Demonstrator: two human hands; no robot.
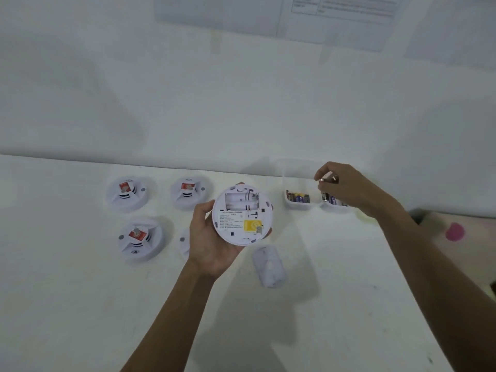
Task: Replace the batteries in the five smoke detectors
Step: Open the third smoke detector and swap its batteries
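White worktop (322,331): left hand (212,245) grips detector (243,214), bay empty; right hand (346,186) pinches batteries (328,179) over tray (334,210); next, probably seat them

**No legible text: all print too blurred**

Back of the smoke detector (243,214) in the left hand (209,237): several lines of small dark print, can't be read. Its yellow sticker (251,225) has a code-like square, no readable chars. The red labels (124,187) on three detectors (126,200) on the bench (80,304) show a round emblem only. Wrappers of the batteries (298,197) in the tray (292,207) — brand illegible; same for the battery (328,179) pinched by the right hand (349,187). The paper sheet (343,8) on the wall has a printed table w/ blurred text.
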